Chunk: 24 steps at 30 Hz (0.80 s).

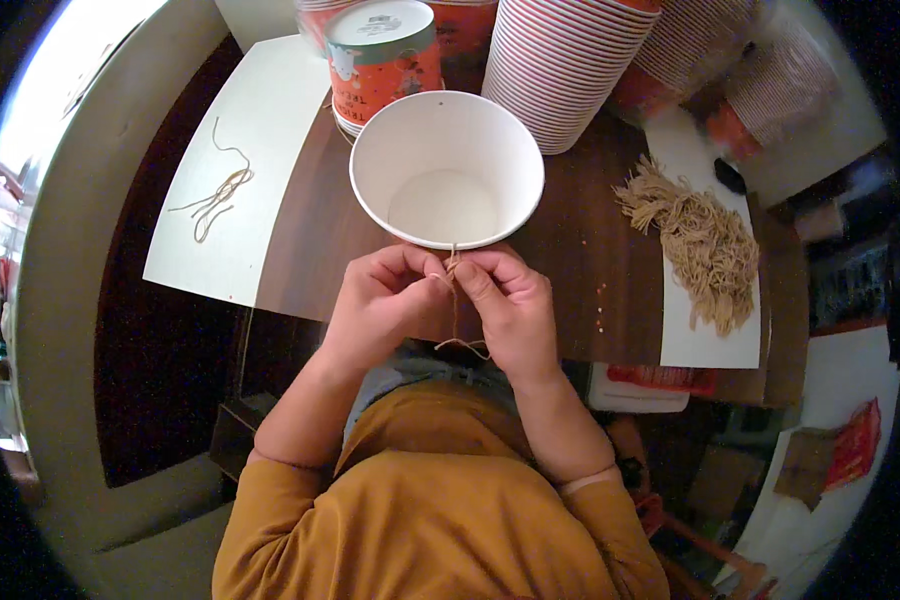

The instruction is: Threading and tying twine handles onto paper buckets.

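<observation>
Tan twine, a single short string, runs near to far between the two hands, its long axis pointing away from the person; its far end meets the near rim of the white paper bucket and its near end curls loose below the knuckles. The left hand and the right hand sit side by side, touching, fingertips pinched together on the string just beside that rim. The bucket stands upright, mouth open upward, on the dark wooden table, close to the table's near edge. Left of it lies one white card sheet with a few loose strings on it. To the right, a heap of strings rests on a second white sheet; bare wood lies between bucket and heap. Farther off stand one red printed bucket with a lid and at least three stacks of nested striped cups, crowding the far edge.
</observation>
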Motion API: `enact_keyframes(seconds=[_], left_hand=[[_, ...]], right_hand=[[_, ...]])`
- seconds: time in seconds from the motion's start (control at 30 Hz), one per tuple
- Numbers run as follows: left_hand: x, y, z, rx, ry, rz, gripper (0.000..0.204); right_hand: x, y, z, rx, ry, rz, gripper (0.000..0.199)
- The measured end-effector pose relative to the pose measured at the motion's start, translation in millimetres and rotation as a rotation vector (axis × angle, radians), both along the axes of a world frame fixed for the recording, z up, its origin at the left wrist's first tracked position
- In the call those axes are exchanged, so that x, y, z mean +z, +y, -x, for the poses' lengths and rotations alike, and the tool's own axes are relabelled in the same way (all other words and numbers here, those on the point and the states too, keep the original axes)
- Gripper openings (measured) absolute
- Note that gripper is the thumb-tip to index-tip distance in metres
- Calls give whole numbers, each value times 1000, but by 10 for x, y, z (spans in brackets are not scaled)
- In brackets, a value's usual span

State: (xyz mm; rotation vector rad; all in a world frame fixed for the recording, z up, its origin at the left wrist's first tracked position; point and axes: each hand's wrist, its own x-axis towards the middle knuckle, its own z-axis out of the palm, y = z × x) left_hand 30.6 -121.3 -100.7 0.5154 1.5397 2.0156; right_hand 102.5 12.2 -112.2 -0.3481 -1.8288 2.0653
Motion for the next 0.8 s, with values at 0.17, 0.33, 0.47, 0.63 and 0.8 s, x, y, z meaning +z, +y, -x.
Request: enact_keyframes(seconds=[0.17,0.33,0.47,0.63,0.8], left_hand=[[-90,-40,71,-87,-271,-123,3],[-90,-23,61,-61,-130,-125,3],[-55,-27,29,-28,-1,-39,4],[-72,-5,-20,62,310,0,7],[-150,-70,-3,168,584,137,9]], right_hand=[[-43,39,9,-16,95,-251,13],[30,22,-12,35,53,-163,12],[35,49,-32,8,101,-301,13],[59,116,-5,177,-46,356,15],[102,1,82,165,-105,553,14]])
